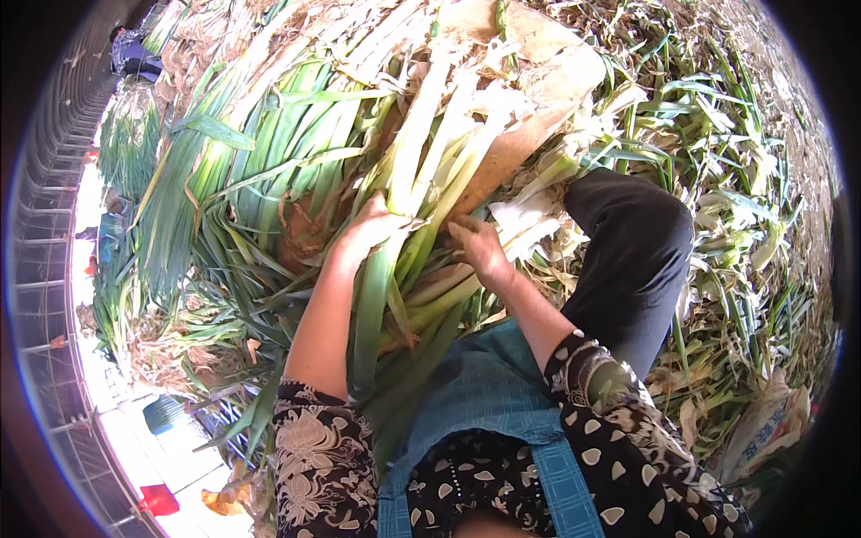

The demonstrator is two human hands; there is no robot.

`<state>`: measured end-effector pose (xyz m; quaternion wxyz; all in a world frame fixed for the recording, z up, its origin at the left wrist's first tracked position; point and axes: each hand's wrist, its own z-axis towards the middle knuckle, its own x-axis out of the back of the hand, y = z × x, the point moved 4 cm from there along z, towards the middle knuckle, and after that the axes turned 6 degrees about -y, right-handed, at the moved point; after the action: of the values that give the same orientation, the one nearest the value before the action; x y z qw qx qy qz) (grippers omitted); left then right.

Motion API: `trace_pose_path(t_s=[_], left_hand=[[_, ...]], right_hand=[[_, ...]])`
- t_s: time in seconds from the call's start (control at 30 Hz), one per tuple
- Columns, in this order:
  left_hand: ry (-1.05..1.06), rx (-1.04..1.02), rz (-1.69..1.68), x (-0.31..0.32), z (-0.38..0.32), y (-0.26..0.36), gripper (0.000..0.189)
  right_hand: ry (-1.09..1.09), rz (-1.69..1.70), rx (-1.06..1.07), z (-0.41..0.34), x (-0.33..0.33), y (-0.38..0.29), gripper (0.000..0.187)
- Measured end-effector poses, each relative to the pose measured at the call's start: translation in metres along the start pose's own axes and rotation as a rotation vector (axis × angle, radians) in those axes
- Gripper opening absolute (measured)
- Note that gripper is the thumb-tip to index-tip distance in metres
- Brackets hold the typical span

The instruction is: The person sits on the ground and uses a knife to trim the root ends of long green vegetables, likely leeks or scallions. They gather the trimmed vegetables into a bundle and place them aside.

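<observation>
My left hand (373, 225) is wrapped around a small bunch of leeks (440, 151). Their pale stalks and root ends point away from me, and the green leaves trail down towards my lap. Just right of the bunch is my right hand (481, 249), its fingers bent close to the stalks; whether it pinches a leaf cannot be told. Loose pale leek stalks (444, 296) lie under the right wrist and across my lap. To the left spreads a thick heap of green leeks (276, 141), leaves towards me.
Beyond the bunch lies a tan sheet (555, 74), partly covered. Stripped leaves (726, 181) litter the ground at right, around my bent knee (646, 228). A printed sack (767, 424) sits at lower right. A ribbed wall (47, 269) curves along the left; another person (134, 54) is far back.
</observation>
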<state>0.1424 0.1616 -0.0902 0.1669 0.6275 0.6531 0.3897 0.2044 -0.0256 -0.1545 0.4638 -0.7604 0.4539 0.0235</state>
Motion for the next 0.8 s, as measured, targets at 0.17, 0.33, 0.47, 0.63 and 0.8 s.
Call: trace_pose_path(t_s=[0.17, 0.33, 0.47, 0.63, 0.8], left_hand=[[-0.187, 0.058, -0.173, -0.002, -0.009, -0.009, 0.023], [-0.13, -0.035, -0.12, -0.012, 0.004, -0.033, 0.027], [-0.152, -0.074, -0.277, -0.012, -0.005, -0.038, 0.046], [-0.298, 0.102, -0.04, -0.04, -0.042, -0.025, 0.042], [-0.114, -0.189, 0.396, -0.078, -0.089, 0.001, 0.051]], right_hand=[[-0.236, 0.409, -0.108, 0.032, -0.009, 0.005, 0.048], [-0.402, 0.462, -0.221, 0.035, -0.02, 0.007, 0.046], [-0.342, 0.25, -0.022, 0.024, -0.026, -0.004, 0.045], [-0.151, -1.047, 0.121, -0.033, -0.016, -0.057, 0.032], [-0.007, -1.461, 0.525, -0.068, -0.019, -0.183, 0.06]])
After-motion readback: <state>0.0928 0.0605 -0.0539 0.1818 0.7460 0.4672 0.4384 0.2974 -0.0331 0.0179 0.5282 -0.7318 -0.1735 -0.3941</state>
